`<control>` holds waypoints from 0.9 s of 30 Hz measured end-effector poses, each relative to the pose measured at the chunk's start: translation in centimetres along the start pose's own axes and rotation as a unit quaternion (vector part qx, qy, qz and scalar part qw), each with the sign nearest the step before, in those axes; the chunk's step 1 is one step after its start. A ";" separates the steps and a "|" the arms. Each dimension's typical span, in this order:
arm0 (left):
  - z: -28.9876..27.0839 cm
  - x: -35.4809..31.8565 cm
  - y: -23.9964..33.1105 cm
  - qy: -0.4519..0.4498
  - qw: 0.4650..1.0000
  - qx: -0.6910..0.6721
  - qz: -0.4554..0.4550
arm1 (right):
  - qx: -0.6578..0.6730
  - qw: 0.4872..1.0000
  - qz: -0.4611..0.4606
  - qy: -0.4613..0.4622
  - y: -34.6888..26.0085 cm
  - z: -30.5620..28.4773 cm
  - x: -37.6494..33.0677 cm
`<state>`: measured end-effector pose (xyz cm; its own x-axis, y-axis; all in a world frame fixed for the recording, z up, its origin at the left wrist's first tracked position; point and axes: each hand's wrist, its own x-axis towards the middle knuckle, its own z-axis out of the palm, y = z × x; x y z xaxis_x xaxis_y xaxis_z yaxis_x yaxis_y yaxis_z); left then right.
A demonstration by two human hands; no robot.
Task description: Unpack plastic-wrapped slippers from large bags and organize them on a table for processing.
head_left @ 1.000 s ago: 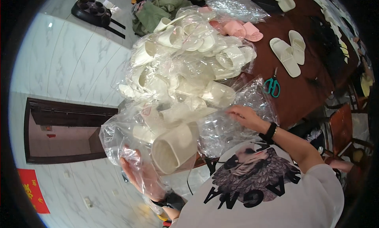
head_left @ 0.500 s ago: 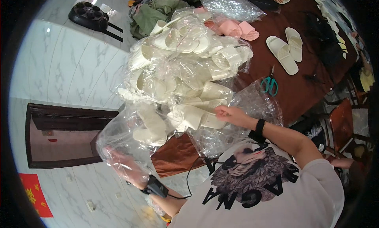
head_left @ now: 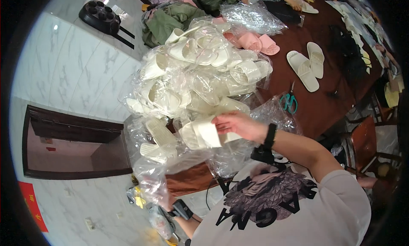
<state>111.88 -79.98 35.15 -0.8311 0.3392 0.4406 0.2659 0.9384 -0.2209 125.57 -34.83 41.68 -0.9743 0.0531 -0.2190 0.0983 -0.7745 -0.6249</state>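
Observation:
My right hand (head_left: 240, 126) is closed on a cream slipper (head_left: 208, 133), its fingers over the slipper's edge. This slipper lies at the near side of a heap of cream slippers (head_left: 164, 92) wrapped in clear plastic. Lower left, my left hand (head_left: 158, 192) is behind or inside a clear plastic bag (head_left: 187, 160) that stretches toward the held slipper. The film and blur hide the left fingers. Another cream slipper (head_left: 162, 133) sits under or beside the bag, left of my right hand.
The brown-covered table (head_left: 306, 112) holds teal-handled scissors (head_left: 289, 103), a loose pair of cream slippers (head_left: 303, 71), pink slippers (head_left: 268, 45) and a stack of clear bags (head_left: 251, 18). At the far edge another person's hands (head_left: 294, 3) touch a slipper. A wooden chair (head_left: 364, 139) stands right.
My left hand has moved right and down, and the bag around it has drawn in. My right hand has shifted left onto the slipper, which now shows its strap more clearly.

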 end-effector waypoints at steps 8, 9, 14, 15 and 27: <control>-11.8 -6.5 29.7 -0.613 0.250 -0.707 0.247 | -0.280 0.926 -0.218 0.125 -13.1 2.0 -10.6; -11.8 -4.1 26.3 -0.581 0.262 -0.745 0.196 | -0.277 0.927 -0.209 0.145 -14.4 1.6 -11.6; -14.1 2.2 16.9 -0.380 0.307 -0.870 -0.064 | -0.250 0.917 -0.266 0.160 -17.9 1.2 -13.4; -14.3 2.7 17.0 -0.343 0.306 -0.881 -0.111 | -0.271 0.898 -0.290 0.188 -18.5 1.0 -14.0; 0.4 -0.5 22.0 -0.405 0.542 -0.727 -0.115 | -0.255 0.903 -0.279 0.206 -12.1 2.9 -12.7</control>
<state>117.93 -59.55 29.75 -0.7092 0.6145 -0.3455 -0.2756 0.2094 0.9382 136.14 -28.00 54.21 -0.7531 0.6567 0.0407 -0.2005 -0.1702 -0.9648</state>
